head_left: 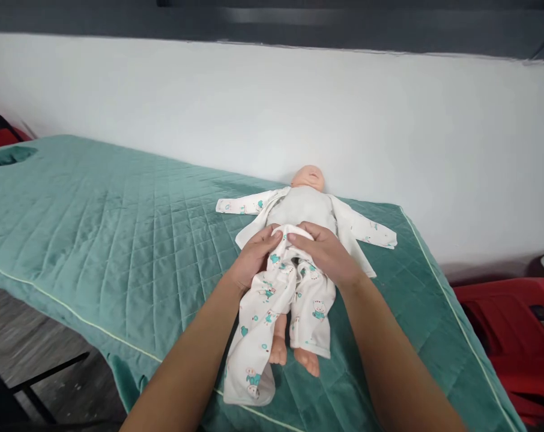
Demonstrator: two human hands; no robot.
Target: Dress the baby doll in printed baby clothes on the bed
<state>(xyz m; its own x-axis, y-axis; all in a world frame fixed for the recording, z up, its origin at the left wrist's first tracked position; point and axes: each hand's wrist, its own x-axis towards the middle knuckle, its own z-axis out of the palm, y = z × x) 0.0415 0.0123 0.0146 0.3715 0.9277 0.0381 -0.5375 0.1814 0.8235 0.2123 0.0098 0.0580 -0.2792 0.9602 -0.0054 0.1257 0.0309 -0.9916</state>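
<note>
Well, both hands [256,255] on printed trousers [278,282].

Both hands [256,253] [328,251] on printed trousers [269,299]

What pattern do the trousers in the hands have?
White trousers with scattered, mostly teal cartoon prints, best seen in the head view.

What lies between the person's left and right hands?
The head view shows the top of the white printed trousers there, held by the left hand and right hand.
</note>
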